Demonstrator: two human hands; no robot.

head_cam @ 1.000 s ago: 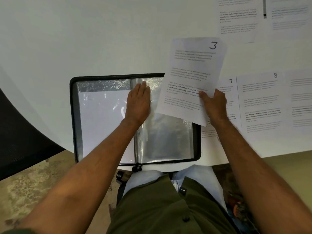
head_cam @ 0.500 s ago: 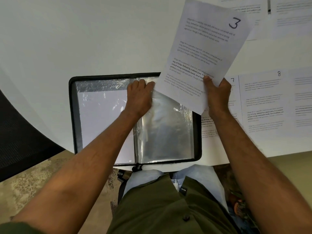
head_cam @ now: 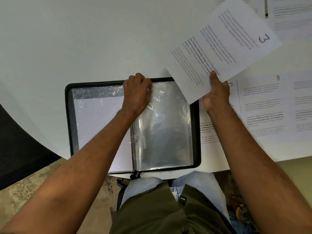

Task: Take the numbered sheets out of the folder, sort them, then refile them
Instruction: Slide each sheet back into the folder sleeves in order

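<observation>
Above the far right corner of the folder [head_cam: 69, 125], sheet 3 [head_cam: 222, 48] is pinched at its near edge by the right hand [head_cam: 215, 93]. A clear sleeve [head_cam: 162, 125] is gripped at its top by the left hand's [head_cam: 136, 93] curled fingers. Risk: the limp, tilted sheet may buckle against the sleeve mouth. Sheets 7 [head_cam: 231, 85] and 8 [head_cam: 263, 107] are laid right of the folder, crowding that side.

— Where did the single view look from?
— From the person's head, facing forward and steeply down onto the white tabletop [head_cam: 84, 39].
— How near was it?
— Close: both forearms ran up from the bottom edge, and the wide lens bowed the tabletop's near rim.
</observation>
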